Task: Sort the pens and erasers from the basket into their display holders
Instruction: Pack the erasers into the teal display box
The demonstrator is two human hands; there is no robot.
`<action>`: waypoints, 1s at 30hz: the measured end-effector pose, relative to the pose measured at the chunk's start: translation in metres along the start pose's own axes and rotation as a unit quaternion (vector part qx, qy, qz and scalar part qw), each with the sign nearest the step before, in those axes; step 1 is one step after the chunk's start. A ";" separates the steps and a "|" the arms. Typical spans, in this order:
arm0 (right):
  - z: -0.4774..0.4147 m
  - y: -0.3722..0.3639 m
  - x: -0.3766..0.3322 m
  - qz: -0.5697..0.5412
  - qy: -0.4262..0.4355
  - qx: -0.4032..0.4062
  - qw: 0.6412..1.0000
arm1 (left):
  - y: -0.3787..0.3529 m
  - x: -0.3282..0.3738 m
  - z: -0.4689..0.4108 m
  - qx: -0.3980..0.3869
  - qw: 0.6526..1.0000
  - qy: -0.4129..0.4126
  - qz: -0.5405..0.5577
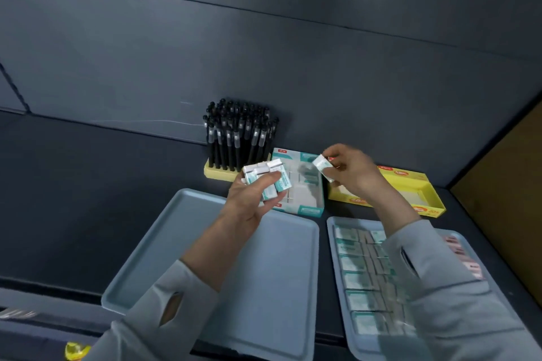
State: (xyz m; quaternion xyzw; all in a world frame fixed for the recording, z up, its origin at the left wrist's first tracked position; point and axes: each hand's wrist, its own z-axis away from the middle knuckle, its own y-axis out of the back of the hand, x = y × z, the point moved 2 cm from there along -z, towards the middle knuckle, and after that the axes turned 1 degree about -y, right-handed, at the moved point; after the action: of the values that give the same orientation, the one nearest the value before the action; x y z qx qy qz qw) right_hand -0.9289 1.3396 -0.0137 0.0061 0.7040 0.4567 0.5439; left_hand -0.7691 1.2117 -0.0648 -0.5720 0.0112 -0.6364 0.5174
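While left hand (246,205) grips eraser stack (269,177), long axes approx. upright, right hand (356,173) pinches single eraser (322,166), tilted diag.

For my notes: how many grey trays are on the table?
2. The left tray lies under the left forearm; the right tray holds rows of erasers, partly hidden by the right sleeve.

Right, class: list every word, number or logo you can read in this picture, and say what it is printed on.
"30s": yellow box, front wall near its right corner, barely legible.
Red logos on the yellow box and teal box: too blurred.
Wrappers on the stack of erasers in the left hand, the single eraser in the right hand and those in the tray: too blurred.
Black pens: nothing readable.
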 end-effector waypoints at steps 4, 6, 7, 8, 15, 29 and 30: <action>-0.009 -0.015 0.003 0.177 0.020 -0.002 0.984 | 0.014 0.002 -0.002 -0.001 1.000 0.024 -0.003; -0.012 -0.027 0.003 0.210 0.013 -0.032 0.977 | 0.016 0.004 -0.002 0.002 1.000 0.029 0.004; -0.014 -0.032 0.004 0.226 0.014 -0.045 0.973 | 0.017 0.005 -0.002 0.004 0.999 0.030 0.008; -0.017 -0.035 0.005 0.235 0.017 -0.053 0.970 | 0.017 0.006 -0.002 0.006 0.999 0.032 0.011; -0.016 -0.038 0.005 0.340 0.108 -0.075 0.931 | 0.012 0.008 -0.003 -0.007 1.000 0.026 0.010; -0.005 -0.040 -0.014 -0.006 0.056 -0.078 0.995 | 0.009 -0.003 -0.007 -0.001 1.000 0.005 -0.003; 0.000 -0.041 -0.019 -0.082 0.029 -0.124 0.988 | 0.007 -0.003 -0.008 -0.002 1.000 0.000 -0.008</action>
State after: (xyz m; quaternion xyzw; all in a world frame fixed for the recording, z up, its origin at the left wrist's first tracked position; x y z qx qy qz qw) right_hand -0.9013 1.3058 -0.0257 -0.1324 0.6556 0.4937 0.5558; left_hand -0.7706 1.2062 -0.0742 -0.5731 0.0084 -0.6408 0.5108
